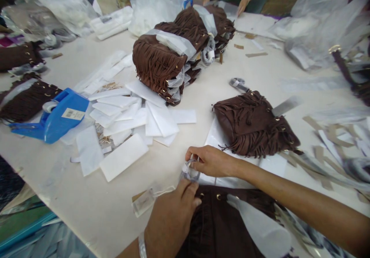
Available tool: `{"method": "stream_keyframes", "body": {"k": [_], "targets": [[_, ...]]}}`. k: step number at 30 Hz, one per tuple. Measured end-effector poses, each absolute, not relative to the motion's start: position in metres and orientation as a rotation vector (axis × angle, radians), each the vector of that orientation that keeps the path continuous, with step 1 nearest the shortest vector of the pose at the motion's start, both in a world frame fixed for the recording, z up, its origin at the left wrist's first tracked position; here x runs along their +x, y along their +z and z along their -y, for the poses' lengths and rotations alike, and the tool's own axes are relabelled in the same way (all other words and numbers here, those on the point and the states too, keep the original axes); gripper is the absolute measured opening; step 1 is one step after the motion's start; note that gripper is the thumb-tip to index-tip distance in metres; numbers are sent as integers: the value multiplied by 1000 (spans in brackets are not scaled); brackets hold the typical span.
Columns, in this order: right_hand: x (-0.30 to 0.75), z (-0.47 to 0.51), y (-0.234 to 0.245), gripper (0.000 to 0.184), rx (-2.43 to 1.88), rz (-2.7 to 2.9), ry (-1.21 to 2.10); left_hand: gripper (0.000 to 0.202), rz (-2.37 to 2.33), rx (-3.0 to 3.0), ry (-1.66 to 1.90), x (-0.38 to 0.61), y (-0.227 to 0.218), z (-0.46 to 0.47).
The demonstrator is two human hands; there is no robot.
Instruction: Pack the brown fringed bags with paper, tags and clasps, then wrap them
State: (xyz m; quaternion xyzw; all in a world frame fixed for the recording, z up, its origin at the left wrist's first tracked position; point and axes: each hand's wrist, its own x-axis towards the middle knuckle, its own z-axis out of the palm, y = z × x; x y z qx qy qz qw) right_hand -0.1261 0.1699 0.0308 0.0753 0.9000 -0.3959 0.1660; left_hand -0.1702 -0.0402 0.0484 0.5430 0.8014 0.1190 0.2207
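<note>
Lower centre: right hand [212, 161] pinching wrapped coil [193, 175]; left hand [172, 215] curled beside it, grip hidden, cannot tell; brown bag [221, 219] cut off at bottom edge

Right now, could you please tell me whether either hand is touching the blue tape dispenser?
No, the tape dispenser sits on the table, apart from the left hand and right hand.

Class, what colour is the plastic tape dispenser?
The tape dispenser is blue, clearest in the head view.

Soft, even light; blurred edges.
</note>
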Motion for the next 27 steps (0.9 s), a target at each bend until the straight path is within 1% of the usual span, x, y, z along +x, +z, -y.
{"method": "stream_keyframes", "body": {"k": [4, 7, 10, 13, 16, 20, 24, 27], "targets": [[-114, -169, 29, 16, 273, -2575, -1101, 36, -2194, 1623, -3, -159, 34, 34], [-105, -165, 29, 13, 340, -2601, -1105, 37, -2178, 1579, -141, -156, 38, 34], [-98, -160, 30, 24, 319, -2666, -1160, 36, -2089, 1522, -176, -158, 46, 32], [-90, -159, 33, 35, 199, -2694, -1248, 30, -2048, 1488, -92, -162, 46, 34], [-79, -163, 36, 26, 184, -2554, -1334, 21, -1968, 1533, 125, -168, 43, 40], [-62, -166, 35, 13, 280, -2343, -1462, 22, -1900, 1579, 375, -175, 46, 43], [-53, -169, 34, 15, 292, -2216, -1507, 20, -1887, 1512, 476, -177, 53, 38], [-53, -177, 32, 18, 206, -1991, -1582, 16, -1884, 1417, 524, -178, 56, 34]]}}
